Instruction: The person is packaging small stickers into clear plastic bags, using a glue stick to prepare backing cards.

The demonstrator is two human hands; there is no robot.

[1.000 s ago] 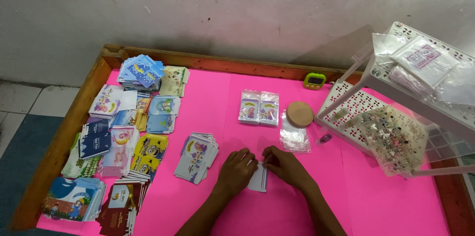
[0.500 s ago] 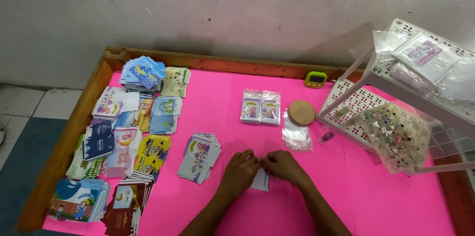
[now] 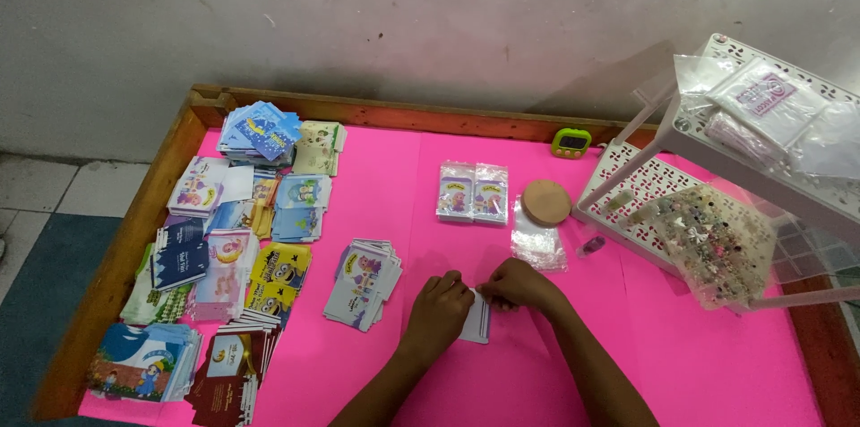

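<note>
Both hands pinch a small white card (image 3: 477,319) near the middle of the pink table (image 3: 717,364): the left hand (image 3: 439,309) presses its left side, the right hand (image 3: 515,284) grips its top edge. Two filled sleeves (image 3: 472,192) lie finished farther back; a loose stack (image 3: 363,282) just left looks unprocessed. Card piles (image 3: 224,257) crowd the left edge, a white rack (image 3: 717,203) the right; bare pink lies between.

Stacks of printed paper envelopes (image 3: 224,239) lie left on the pink-covered surface (image 3: 699,364); white perforated plastic rack (image 3: 717,185) stands right; round cork lid (image 3: 546,202) between.
</note>
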